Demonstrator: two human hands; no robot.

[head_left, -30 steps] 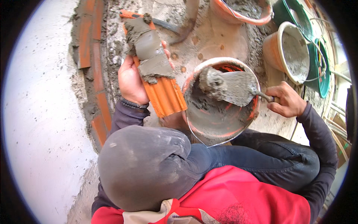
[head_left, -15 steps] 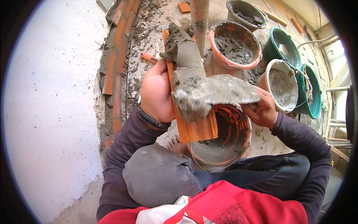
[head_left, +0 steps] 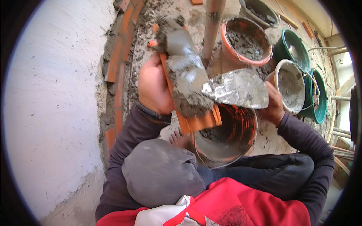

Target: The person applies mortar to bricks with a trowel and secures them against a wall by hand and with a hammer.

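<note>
My left hand (head_left: 154,86) grips an orange ribbed clay brick (head_left: 200,121) along its left side, raised over the floor. Thick grey mortar (head_left: 186,69) covers most of its upper face, with a clear strip at the near end. In my right hand (head_left: 274,103) is a trowel (head_left: 237,89) whose blade is smeared with wet mortar. The tip of the blade touches or lies very close to the right edge of the mortar; I cannot tell which. Below both hands stands a mortar-stained bucket (head_left: 211,156), with its orange inside partly showing.
At left, a row of mortared bricks (head_left: 121,56) runs along the white wall (head_left: 56,101). A post (head_left: 214,28) rises beyond the brick. An orange-rimmed mortar bucket (head_left: 226,51), a white-rimmed bucket (head_left: 278,75), a grey bucket (head_left: 245,11) and green buckets (head_left: 279,51) stand at right.
The trowel has drawn back to the right from the mortar, and its blade now shows more of its flat face. The brick has shifted slightly left and away from me.
</note>
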